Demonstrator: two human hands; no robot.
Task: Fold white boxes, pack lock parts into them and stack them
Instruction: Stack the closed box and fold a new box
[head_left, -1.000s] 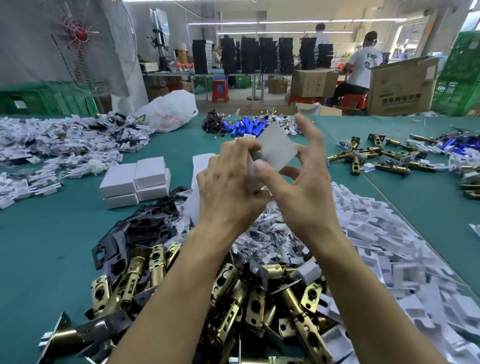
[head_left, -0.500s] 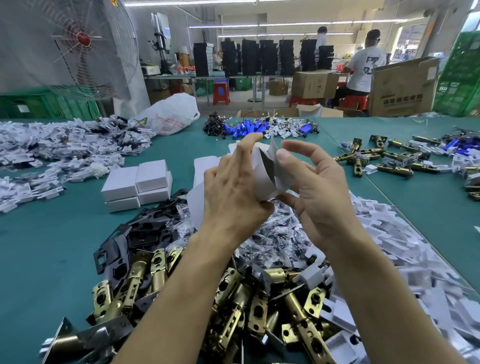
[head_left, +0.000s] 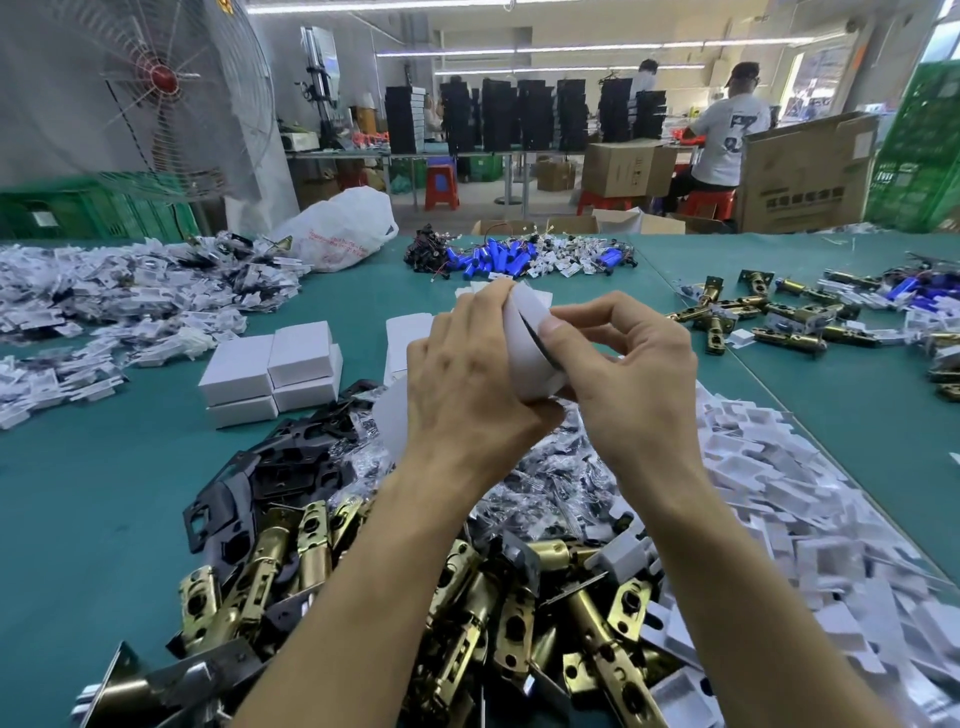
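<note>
Between both sets of fingers, left hand (head_left: 470, 400) and right hand (head_left: 631, 384) pinch a half-folded white cardboard box (head_left: 527, 340), seemingly bending its flap closed.

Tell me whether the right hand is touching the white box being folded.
Touching. The head view shows the right hand pinching the white box between thumb and fingers, while the left hand grips its other side.

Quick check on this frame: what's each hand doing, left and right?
Left hand: closed, gripping the half-folded white box.
Right hand: closed, pinching the same box between thumb and fingers.
</note>
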